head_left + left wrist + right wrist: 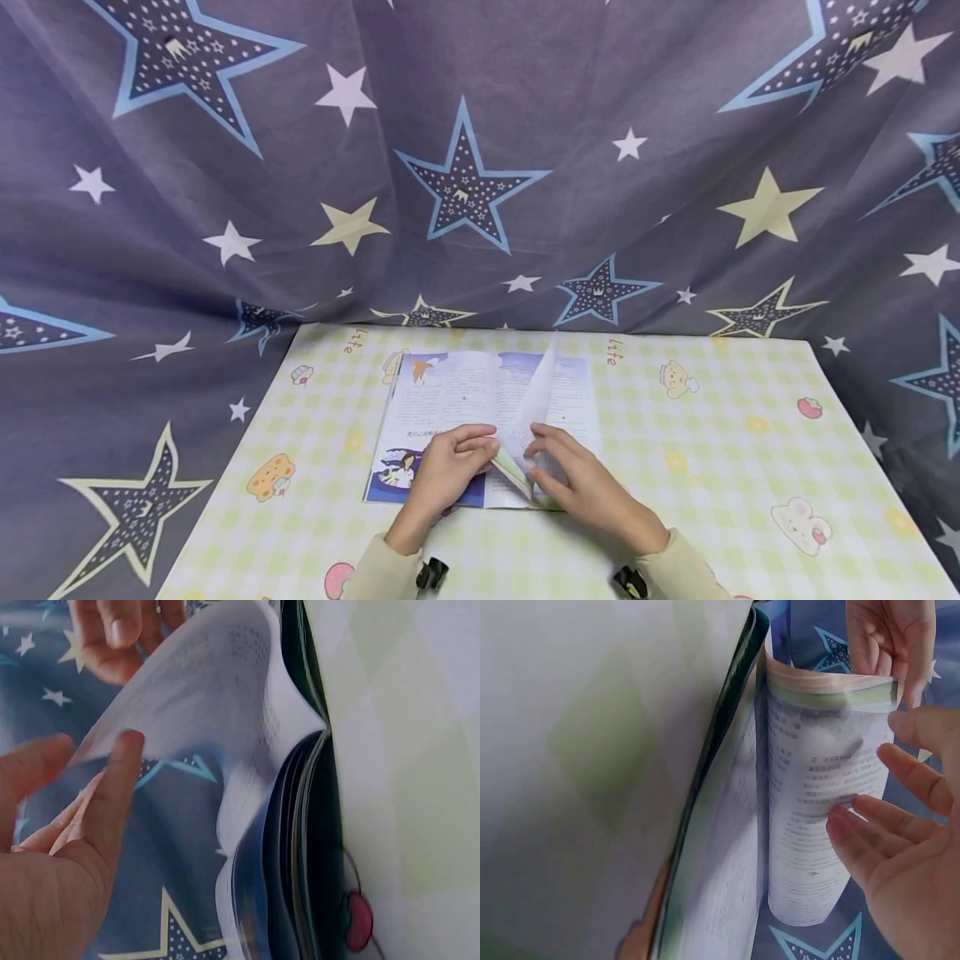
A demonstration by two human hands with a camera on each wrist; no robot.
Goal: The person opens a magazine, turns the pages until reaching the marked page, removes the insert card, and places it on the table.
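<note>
An open book (442,400) lies on the table, with printed text and coloured pictures on its pages. One page (536,400) stands up from the right half, bowed along its length. At its lower corner my left hand (450,458) holds the page, the corner between thumb and fingers. My right hand (573,475) is on the other side, fingers spread and slightly bent. In the right wrist view, the fingertips (844,825) of that hand are right at the printed face of the page. The left wrist view shows the book's stacked page edges (300,825).
A checked tablecloth (712,517) with cartoon animals and fruit covers the table. Behind and beside it hangs a dark curtain (585,75) patterned with stars. A black strap (432,575) sits at the left wrist, another (630,582) at the right, by pale sleeves.
</note>
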